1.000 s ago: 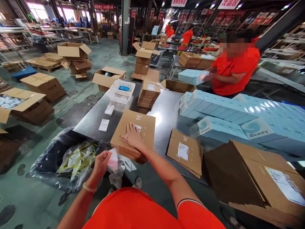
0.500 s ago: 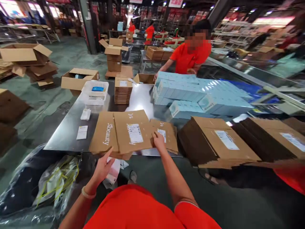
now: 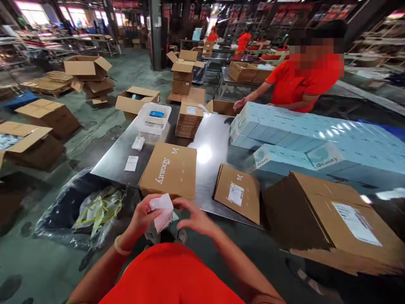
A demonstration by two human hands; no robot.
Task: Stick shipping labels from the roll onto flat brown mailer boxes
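Observation:
My left hand [image 3: 143,214] is closed on a white paper sheet [image 3: 163,210], pinched between thumb and fingers in front of the table edge. To its right, my right hand [image 3: 193,217] is open, its thumb and fingers apart and the fingertips close to the paper. Just beyond both hands, a flat brown carton [image 3: 177,173] printed "Sbeauty" lies on a pile at the table edge. Another flattened carton [image 3: 237,192], bearing a white label, rests to the right on the metal table [image 3: 207,185].
Small white paper stacks [image 3: 131,163] and a white plastic basket [image 3: 155,116] stand at left. Light blue boxes [image 3: 284,126] fill the right side, beside labelled flat cartons [image 3: 344,211]. A co-worker in orange [image 3: 294,84] stands across. A plastic-lined bin [image 3: 91,215] sits lower left.
My left hand has moved from the carton edge to the paper sheet. My right hand has left the labelled carton and come left. The labelled carton no longer lies over the middle pile. The view has turned left.

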